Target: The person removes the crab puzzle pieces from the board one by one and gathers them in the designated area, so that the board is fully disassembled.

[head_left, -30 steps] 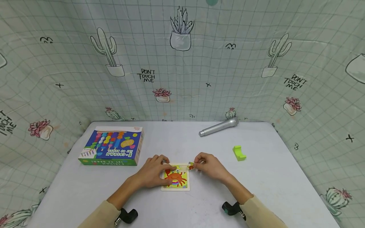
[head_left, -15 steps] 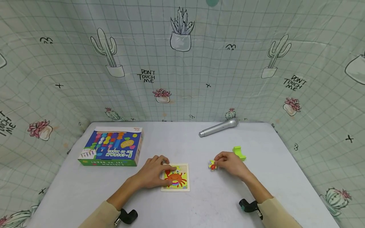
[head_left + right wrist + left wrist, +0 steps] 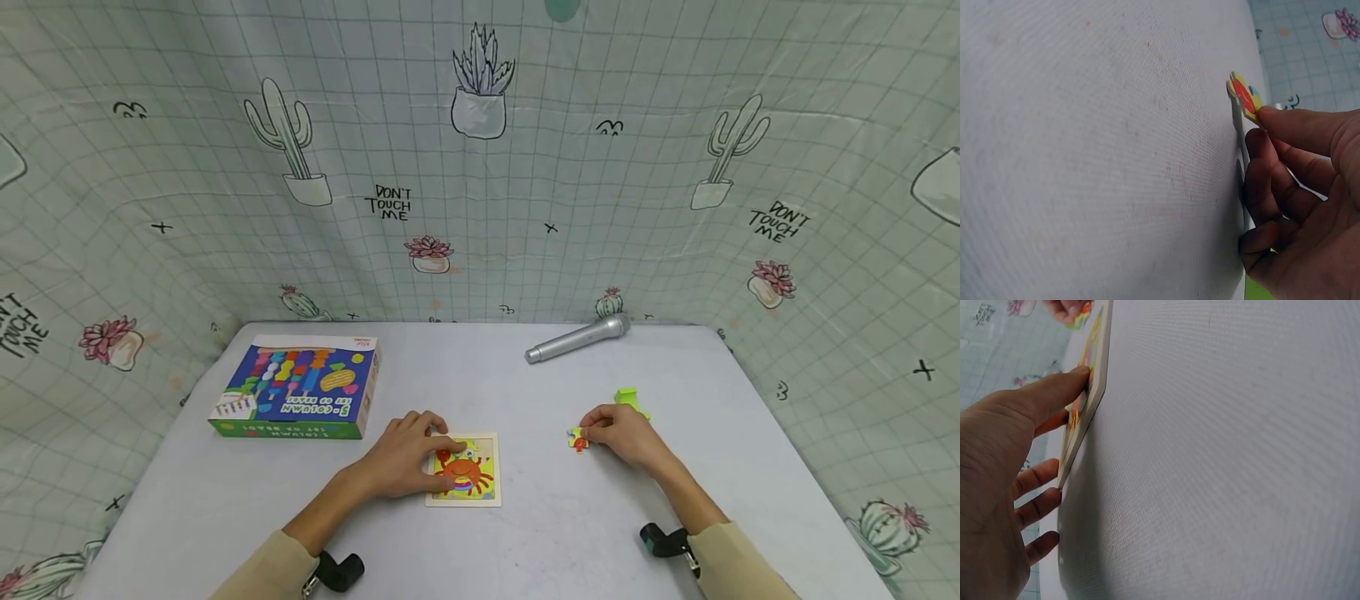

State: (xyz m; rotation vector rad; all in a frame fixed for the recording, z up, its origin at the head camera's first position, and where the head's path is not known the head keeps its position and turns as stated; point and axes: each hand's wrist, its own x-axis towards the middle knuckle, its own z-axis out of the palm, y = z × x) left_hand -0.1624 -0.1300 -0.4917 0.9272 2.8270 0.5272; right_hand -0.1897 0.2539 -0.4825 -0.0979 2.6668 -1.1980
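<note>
A square wooden crab puzzle [image 3: 474, 483] with a pale frame lies flat on the table. My left hand [image 3: 408, 457] rests at its left side, thumb and index finger pressing on the picture. In the left wrist view, the other fingers of the left hand [image 3: 1007, 456] stretch loosely beside the frame's edge. To the right, my right hand [image 3: 624, 433] pinches a small yellow jigsaw piece [image 3: 577, 439] with a red shape on it, between thumb and fingers. The right wrist view has this piece [image 3: 1244, 97] tilted, close to the white tabletop.
Just beyond the right hand is a lime-green block [image 3: 627, 397], partly covered by it. A silver microphone [image 3: 577, 338] lies at the back right. On the left stands a blue and green bead-set box [image 3: 296, 387]. A patterned cloth [image 3: 480, 208] hangs behind the white table [image 3: 435, 550].
My right hand has moved right, away from the puzzle's far right corner, carrying the jigsaw piece, which has also turned. The left hand stays on the puzzle. The head view has shifted slightly.
</note>
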